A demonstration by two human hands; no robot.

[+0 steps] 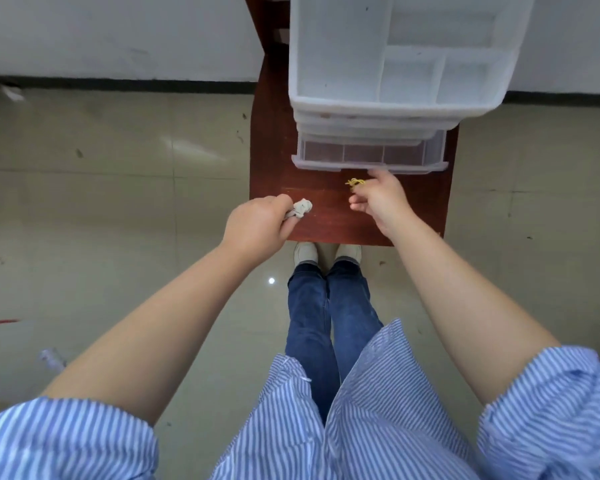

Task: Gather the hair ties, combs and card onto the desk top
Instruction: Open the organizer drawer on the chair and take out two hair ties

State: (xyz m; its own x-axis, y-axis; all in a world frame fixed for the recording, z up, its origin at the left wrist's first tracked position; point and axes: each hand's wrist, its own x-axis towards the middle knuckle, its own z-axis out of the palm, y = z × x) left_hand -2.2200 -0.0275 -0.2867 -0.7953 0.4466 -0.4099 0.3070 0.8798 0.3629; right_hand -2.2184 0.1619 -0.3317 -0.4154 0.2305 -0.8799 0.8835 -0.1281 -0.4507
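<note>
My left hand [257,225] is closed on a grey fabric hair tie [302,207], which sticks out past my fingers over the left part of the red-brown desk top [326,223]. My right hand [378,199] pinches a thin yellow hair tie [355,182] just above the desk, right in front of the pulled-out bottom drawer [369,157]. That drawer has several compartments that look empty. No comb or card shows anywhere in this view.
A white plastic drawer unit [395,81] with a divided top tray fills the back of the small desk. Glossy tiled floor [118,202] surrounds the desk on both sides. My feet [326,254] stand at its front edge.
</note>
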